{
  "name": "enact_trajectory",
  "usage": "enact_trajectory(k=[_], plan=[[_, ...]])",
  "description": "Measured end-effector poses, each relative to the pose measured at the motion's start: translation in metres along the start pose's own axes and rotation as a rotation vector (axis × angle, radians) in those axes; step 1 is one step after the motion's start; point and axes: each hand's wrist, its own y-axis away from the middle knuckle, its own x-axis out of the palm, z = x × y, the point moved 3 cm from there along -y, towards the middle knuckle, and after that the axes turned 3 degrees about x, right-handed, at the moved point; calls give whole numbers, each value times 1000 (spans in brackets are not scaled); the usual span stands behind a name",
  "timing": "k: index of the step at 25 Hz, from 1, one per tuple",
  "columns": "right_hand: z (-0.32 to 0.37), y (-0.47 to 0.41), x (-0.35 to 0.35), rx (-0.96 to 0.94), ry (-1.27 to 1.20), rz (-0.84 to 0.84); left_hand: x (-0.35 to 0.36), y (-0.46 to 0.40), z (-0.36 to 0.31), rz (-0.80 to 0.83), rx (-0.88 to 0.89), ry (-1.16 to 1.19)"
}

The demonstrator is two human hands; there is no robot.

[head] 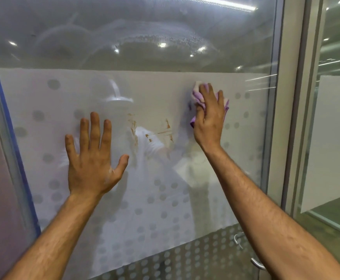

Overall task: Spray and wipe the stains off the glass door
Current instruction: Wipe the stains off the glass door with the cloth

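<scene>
The glass door (157, 89) fills the view, with a frosted band dotted with grey circles across its middle. Brown smeared stains (151, 132) mark the frosted glass between my two hands. My left hand (92, 156) lies flat on the glass with fingers spread, left of the stains. My right hand (209, 118) grips a crumpled purple cloth (198, 98) and presses it to the glass up and right of the stains. No spray bottle is in view.
A metal door frame (286, 118) runs down the right side, with another glass panel (335, 126) beyond it. A blue strip (17, 150) edges the door at the left. A metal door handle (254, 259) shows low on the right. Droplets and wipe streaks (161, 40) mist the upper glass.
</scene>
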Motion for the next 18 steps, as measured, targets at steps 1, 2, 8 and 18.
enact_trajectory(k=[1, 2, 8, 18], plan=[[4, 1, 3, -57, 30, 23, 0, 0, 0, 0, 1, -1], [5, 3, 5, -111, 61, 44, 0, 0, 0, 1, 3, 0], [-33, 28, -10, -413, 196, 101, 2, 0, 1, -1, 4, -8], [-50, 111, 0, 41, 182, -69, 1, -1, 0, 4, -6, -11]])
